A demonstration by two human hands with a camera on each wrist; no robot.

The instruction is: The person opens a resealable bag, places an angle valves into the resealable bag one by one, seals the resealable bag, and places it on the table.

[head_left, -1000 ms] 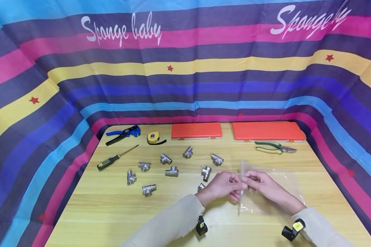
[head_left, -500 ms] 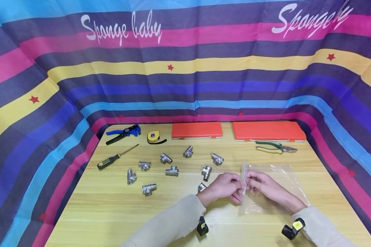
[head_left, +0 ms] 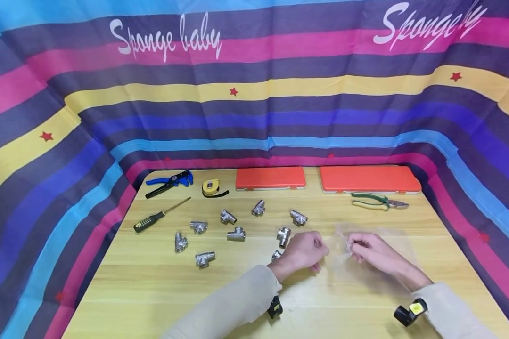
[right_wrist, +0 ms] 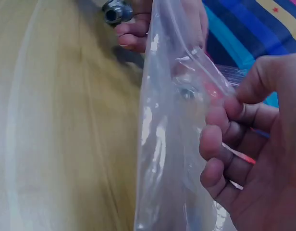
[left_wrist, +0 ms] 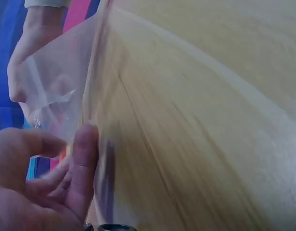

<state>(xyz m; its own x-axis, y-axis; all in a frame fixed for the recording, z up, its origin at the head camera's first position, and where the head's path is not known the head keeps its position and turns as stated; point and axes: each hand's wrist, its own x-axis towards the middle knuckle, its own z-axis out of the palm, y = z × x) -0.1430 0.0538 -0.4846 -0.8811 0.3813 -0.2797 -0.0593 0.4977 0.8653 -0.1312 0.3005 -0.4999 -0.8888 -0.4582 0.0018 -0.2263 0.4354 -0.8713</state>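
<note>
Bag (right_wrist: 160,130) farther right in right hand (head_left: 371,254)

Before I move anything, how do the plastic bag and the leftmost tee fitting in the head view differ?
The plastic bag is clear, thin film; the tee fitting is silvery metal. The bag is pinched in the right grip, while the fitting lies untouched on the table. The bag is also much larger than the fitting. Both catch the light.

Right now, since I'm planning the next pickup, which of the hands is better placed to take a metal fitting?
Probably the left hand: it looks empty and is beside metal fittings, while the right hand, farther from them, pinches the clear plastic bag.
</note>
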